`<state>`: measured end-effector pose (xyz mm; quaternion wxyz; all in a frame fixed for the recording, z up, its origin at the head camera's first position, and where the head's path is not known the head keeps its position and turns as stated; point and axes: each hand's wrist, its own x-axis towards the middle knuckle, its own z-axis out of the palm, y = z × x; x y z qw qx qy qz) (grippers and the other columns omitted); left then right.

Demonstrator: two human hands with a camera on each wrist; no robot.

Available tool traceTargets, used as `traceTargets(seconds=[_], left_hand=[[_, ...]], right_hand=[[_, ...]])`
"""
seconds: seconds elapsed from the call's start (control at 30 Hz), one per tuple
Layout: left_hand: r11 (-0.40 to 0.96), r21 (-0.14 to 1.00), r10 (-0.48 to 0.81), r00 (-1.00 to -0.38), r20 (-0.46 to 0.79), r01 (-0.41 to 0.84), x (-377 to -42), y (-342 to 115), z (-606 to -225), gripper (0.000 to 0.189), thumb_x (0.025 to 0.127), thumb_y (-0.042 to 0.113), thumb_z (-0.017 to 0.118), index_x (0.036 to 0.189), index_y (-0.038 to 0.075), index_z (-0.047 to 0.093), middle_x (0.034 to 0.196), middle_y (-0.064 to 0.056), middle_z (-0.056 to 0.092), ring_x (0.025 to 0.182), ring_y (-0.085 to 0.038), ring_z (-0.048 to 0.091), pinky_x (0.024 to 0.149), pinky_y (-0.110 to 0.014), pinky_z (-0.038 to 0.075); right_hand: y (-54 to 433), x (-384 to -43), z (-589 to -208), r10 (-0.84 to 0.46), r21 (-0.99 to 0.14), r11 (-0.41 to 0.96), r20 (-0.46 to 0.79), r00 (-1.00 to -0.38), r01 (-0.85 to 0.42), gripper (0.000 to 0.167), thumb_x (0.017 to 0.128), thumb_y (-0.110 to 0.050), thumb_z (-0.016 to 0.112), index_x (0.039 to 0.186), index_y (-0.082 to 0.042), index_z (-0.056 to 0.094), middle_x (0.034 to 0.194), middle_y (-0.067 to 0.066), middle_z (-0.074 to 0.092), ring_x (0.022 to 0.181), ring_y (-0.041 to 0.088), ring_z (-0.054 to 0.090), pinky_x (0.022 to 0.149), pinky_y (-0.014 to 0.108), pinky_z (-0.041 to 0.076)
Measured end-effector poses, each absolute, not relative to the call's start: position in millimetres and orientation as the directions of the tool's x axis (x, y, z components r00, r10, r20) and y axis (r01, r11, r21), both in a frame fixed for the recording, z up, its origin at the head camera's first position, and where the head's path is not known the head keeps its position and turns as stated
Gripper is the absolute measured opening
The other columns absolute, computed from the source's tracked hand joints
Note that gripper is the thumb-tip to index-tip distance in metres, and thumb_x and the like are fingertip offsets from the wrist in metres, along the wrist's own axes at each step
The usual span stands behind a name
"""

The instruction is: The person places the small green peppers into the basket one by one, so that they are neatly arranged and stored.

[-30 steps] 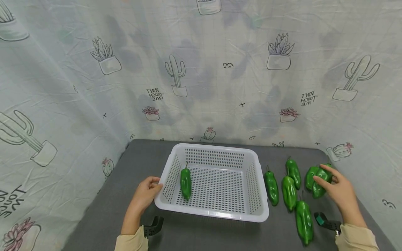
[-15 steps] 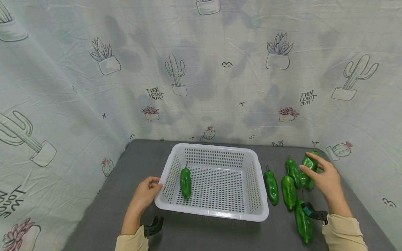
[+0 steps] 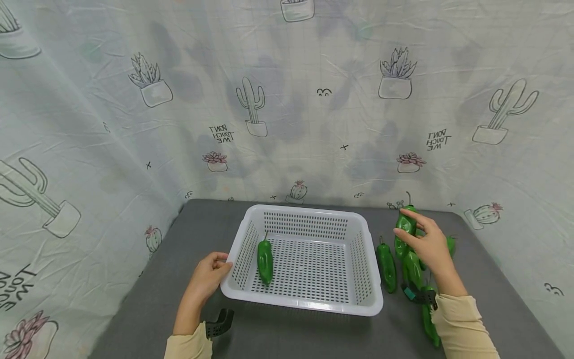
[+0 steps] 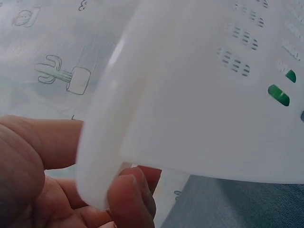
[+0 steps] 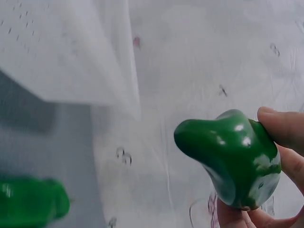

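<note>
A white plastic basket (image 3: 305,304) with slotted walls stands on the dark table. My left hand (image 3: 208,275) grips its left rim, thumb and fingers curled round the edge in the left wrist view. One green pepper (image 3: 265,262) lies inside the basket at the left. My right hand (image 3: 426,242) holds another green pepper (image 5: 232,159) between thumb and fingers, raised above the peppers right of the basket. In the right wrist view the held pepper's blunt, lobed end faces the camera.
Right of the basket, a green pepper (image 3: 386,267) lies close to its wall. Several more peppers lie beyond it, partly hidden by my right hand and wrist strap. A patterned cloth (image 3: 287,109) hangs behind the dark table (image 3: 179,299).
My right hand has lifted a green pepper from the far right group and carried it left toward the basket. My left hand and the basket have stayed put.
</note>
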<state>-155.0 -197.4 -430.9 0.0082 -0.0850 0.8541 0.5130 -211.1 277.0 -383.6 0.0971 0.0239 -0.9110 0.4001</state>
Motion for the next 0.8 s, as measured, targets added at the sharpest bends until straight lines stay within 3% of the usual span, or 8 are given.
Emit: traceTargets(seconds=[0.43, 0.67, 0.8], left_hand=[[0.471, 0.868, -0.135, -0.986, -0.102, -0.155, -156, -199, -431, 0.031, 0.092, 0.008, 0.056, 0.118, -0.009, 0.052, 0.092, -0.017, 0.066, 0.081, -0.022, 0.062, 0.068, -0.034, 0.049], [0.468, 0.871, -0.133, -0.987, -0.095, -0.147, -156, -198, -432, 0.032, 0.092, 0.008, 0.057, 0.118, -0.01, 0.052, 0.092, -0.018, 0.066, 0.08, -0.022, 0.062, 0.068, -0.035, 0.049], [0.464, 0.874, -0.137, -0.986, -0.091, -0.146, -156, -198, -433, 0.031, 0.091, 0.006, 0.057, 0.117, -0.01, 0.053, 0.091, -0.018, 0.066, 0.08, -0.022, 0.062, 0.067, -0.034, 0.048]], right_hand=[[214, -238, -389, -0.137, -0.737, 0.625, 0.221, -0.966, -0.257, 0.059, 0.089, -0.032, 0.066, 0.141, -0.013, 0.045, 0.144, 0.023, 0.035, 0.125, 0.046, 0.038, 0.092, 0.057, 0.043], [178, -247, -394, -0.19, -0.767, 0.59, 0.174, -0.966, -0.254, 0.057, 0.087, -0.032, 0.068, 0.139, -0.019, 0.048, 0.142, 0.02, 0.039, 0.12, 0.045, 0.046, 0.077, 0.048, 0.052], [159, -249, -398, -0.213, -0.793, 0.563, 0.131, -0.968, -0.231, 0.056, 0.087, -0.032, 0.069, 0.138, -0.022, 0.049, 0.143, 0.018, 0.039, 0.122, 0.045, 0.046, 0.076, 0.046, 0.052]])
